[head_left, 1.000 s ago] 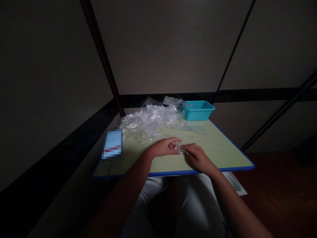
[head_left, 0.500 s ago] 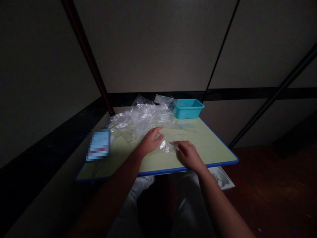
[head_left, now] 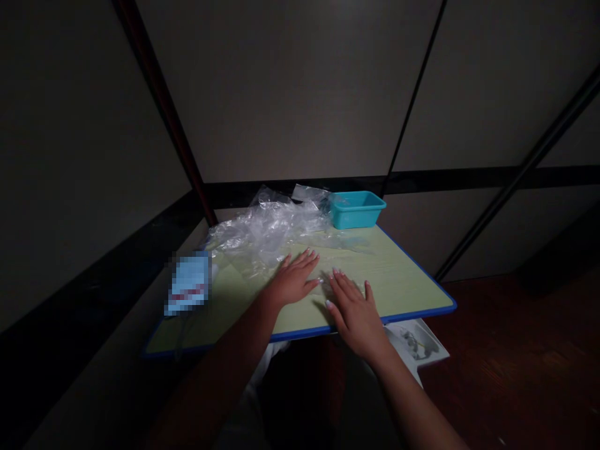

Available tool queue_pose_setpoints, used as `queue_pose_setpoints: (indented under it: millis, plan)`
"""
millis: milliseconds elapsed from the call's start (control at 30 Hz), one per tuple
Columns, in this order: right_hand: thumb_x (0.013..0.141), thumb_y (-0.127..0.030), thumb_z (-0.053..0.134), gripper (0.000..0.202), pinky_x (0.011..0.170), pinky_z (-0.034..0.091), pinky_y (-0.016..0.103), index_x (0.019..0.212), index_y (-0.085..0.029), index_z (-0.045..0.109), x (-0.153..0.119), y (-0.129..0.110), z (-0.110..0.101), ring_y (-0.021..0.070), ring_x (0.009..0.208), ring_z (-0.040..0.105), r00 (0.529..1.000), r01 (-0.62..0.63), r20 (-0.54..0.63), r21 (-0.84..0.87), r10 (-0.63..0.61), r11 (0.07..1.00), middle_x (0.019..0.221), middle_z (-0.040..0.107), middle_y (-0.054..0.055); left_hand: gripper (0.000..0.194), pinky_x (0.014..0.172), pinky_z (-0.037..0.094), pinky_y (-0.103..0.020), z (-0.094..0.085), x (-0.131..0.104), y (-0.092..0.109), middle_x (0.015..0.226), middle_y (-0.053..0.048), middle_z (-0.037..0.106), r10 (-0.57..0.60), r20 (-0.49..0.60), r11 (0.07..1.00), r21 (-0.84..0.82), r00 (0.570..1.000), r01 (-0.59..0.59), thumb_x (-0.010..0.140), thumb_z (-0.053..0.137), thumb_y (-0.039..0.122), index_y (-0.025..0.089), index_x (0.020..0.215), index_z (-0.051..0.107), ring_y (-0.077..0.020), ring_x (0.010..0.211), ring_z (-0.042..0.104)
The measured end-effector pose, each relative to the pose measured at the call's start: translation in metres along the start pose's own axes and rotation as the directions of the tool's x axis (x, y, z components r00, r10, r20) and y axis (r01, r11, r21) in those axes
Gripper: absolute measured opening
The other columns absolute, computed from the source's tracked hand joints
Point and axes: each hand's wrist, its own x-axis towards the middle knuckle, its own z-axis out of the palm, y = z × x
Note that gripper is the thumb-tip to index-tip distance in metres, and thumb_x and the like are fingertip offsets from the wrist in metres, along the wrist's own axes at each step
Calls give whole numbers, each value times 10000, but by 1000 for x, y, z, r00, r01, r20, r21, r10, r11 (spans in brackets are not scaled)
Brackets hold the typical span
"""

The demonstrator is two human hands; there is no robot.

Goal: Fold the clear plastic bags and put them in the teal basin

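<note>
My left hand [head_left: 294, 279] lies palm down near the middle of the table, its fingers spread. Close to its right, my right hand [head_left: 355, 307] is also palm down with fingers apart, near the front edge. Both seem to rest on a thin clear plastic sheet, though its outline is hard to make out under them. Beyond my left hand, a heap of crumpled clear plastic bags [head_left: 272, 222] covers the back left of the table. A turquoise basket [head_left: 357, 217] stands at the back right, touching the plastic.
The pale green table [head_left: 403, 275] has a blue edge. At its left side sits a light blue item [head_left: 189, 281], blurred out. Below the right front edge is a white tray [head_left: 429, 356] with small things in it. Wall panels stand behind.
My right hand has opened out flat and moved slightly toward me. The fingers of my left hand have spread. The bright crumpled plastic between the hands now looks flatter.
</note>
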Motion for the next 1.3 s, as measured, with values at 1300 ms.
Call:
queue_pose_setpoints:
  millis: [1300]
  plan:
    - [944, -485, 136, 531, 1052, 77, 624, 1458, -353, 108, 52, 31, 11, 256, 1404, 75, 934, -82, 333, -158, 132, 984, 1543, 92, 20, 637, 1112, 120, -537, 16, -37, 55, 1521, -60, 185, -254, 15, 967, -2, 967, 254, 908, 234, 573, 228, 1442, 258, -246, 1409, 121]
